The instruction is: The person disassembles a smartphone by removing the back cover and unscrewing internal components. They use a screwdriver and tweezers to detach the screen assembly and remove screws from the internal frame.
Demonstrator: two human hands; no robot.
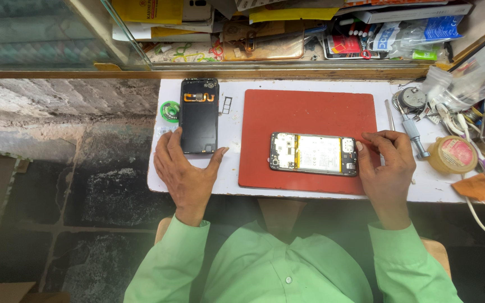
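An opened phone (314, 154) lies flat on a red mat (304, 112), its yellow-edged battery and circuit boards facing up. My right hand (385, 165) rests at the phone's right end, fingertips touching the mat just beside it and pinched together. A black back cover (198, 115) with an orange flex strip lies on the white table (228, 168) to the left. My left hand (185, 168) spreads around the cover's near end, thumb and forefinger touching its two lower corners.
A green tape roll (169, 110) and a small tray piece (226, 104) lie beside the cover. A screwdriver (412, 132), tweezers (390, 115), a round tin (452, 154) and cables crowd the right side. A cluttered glass case (287, 33) stands behind the table.
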